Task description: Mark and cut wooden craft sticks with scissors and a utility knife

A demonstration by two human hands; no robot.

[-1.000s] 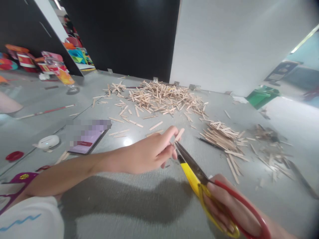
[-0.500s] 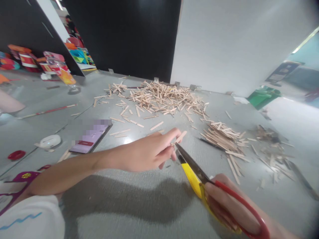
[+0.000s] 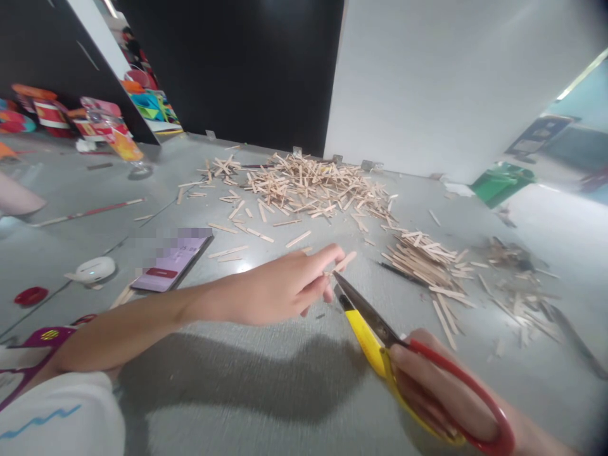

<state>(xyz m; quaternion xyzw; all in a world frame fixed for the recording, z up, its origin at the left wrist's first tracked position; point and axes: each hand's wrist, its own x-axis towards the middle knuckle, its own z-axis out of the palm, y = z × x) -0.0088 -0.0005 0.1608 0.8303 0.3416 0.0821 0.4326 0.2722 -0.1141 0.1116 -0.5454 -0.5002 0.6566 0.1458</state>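
My left hand (image 3: 285, 288) reaches across the grey floor and pinches a short wooden stick (image 3: 342, 262) between thumb and fingers. My right hand (image 3: 439, 396) grips the handles of yellow-and-red scissors (image 3: 375, 326); their blade tips lie right under the stick's held end. A big loose heap of sticks (image 3: 313, 185) lies further away. A tidier bundle of sticks (image 3: 422, 261) sits to the right of the scissors, and a scatter of offcuts (image 3: 517, 288) lies further right.
A phone (image 3: 168, 259) lies on the floor left of my arm, with a white round device (image 3: 92, 270) and a red cap (image 3: 29, 296) beyond it. Colourful packages (image 3: 71, 120) stand at the far left. A green bin (image 3: 498, 183) stands at the right by the white wall.
The scissors' blades have closed slightly toward the stick; my right hand has shifted a little lower. My left hand has stayed on the stick.
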